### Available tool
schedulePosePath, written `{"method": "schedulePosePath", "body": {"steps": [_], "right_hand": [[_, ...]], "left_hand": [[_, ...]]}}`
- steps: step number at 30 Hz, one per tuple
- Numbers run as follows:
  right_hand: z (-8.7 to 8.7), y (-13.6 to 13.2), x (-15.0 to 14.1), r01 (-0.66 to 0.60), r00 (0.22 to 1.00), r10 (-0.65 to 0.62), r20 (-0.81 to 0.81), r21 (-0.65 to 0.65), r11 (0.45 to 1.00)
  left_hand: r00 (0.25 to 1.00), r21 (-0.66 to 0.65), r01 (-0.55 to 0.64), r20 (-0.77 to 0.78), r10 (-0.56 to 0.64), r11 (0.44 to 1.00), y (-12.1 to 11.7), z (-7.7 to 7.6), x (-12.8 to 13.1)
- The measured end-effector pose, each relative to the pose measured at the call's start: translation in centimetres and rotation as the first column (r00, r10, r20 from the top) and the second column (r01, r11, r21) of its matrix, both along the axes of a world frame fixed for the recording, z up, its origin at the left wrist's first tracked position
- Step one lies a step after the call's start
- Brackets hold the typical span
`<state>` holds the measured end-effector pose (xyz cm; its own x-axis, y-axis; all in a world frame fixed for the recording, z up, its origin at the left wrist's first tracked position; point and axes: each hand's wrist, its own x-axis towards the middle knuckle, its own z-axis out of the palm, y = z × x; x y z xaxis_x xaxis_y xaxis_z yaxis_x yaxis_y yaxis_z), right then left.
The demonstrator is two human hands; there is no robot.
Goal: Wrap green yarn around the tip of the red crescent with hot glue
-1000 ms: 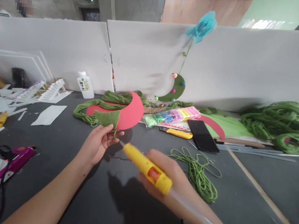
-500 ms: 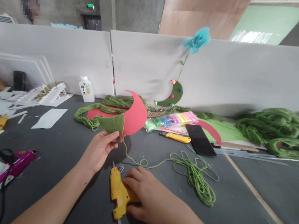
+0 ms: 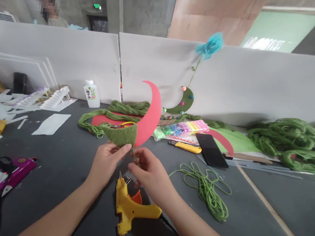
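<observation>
Closest to you, the yellow glue gun [image 3: 124, 206] lies on the table [image 3: 66, 153], its tip aimed at your hands; it's in the way and may be hot. To its right sits 1 loose yarn pile [image 3: 209, 189], soft and easy to tangle. Your right hand [image 3: 150, 168] has bent fingers that seem to pinch the green strand [image 3: 133, 152]. Your left hand [image 3: 110, 157] pinches the red moon [image 3: 153, 117] by its yarn-wrapped end [image 3: 122, 135], up above the table. The moon looks light, thin and bendy, so hold the wrapped part, not the skinny tip. Farther off lie 1 yellow cutter [image 3: 186, 147] and 1 black phone [image 3: 213, 151]; 1 white bottle [image 3: 91, 95] stands behind.
</observation>
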<state>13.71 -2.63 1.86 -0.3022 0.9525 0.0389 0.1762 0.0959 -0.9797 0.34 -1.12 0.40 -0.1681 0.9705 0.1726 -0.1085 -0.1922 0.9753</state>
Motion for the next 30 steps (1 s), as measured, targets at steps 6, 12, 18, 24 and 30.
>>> {"method": "schedulePosePath", "body": {"steps": [6, 12, 18, 24, 30], "right_hand": [[1.8, 0.2, 1.5, -0.028, 0.867, -0.159, 0.472, 0.364, 0.931], [2.3, 1.0, 2.8, -0.033, 0.893, -0.133, 0.430, 0.356, 0.934], [2.5, 1.0, 3.6, 0.008, 0.893, -0.163, 0.420, 0.346, 0.938], [3.0, 0.8, 4.0, 0.000, 0.895, -0.145, 0.422, 0.323, 0.946], [3.4, 0.7, 4.2, 0.038, 0.881, -0.200, 0.429, 0.358, 0.933]], "left_hand": [[0.963, 0.039, -0.071, -0.257, 0.078, 0.997, 0.0, 0.5, -0.3], [0.977, -0.074, 0.133, -0.158, -0.143, 0.988, -0.5, 0.4, 0.4], [0.950, -0.104, 0.312, 0.062, -0.307, 0.944, -0.7, -0.2, 0.7], [0.941, -0.102, 0.328, 0.127, -0.314, 0.939, -0.8, 0.0, 0.6], [0.929, -0.111, 0.344, 0.184, -0.321, 0.932, -0.9, 0.0, 0.4]]}}
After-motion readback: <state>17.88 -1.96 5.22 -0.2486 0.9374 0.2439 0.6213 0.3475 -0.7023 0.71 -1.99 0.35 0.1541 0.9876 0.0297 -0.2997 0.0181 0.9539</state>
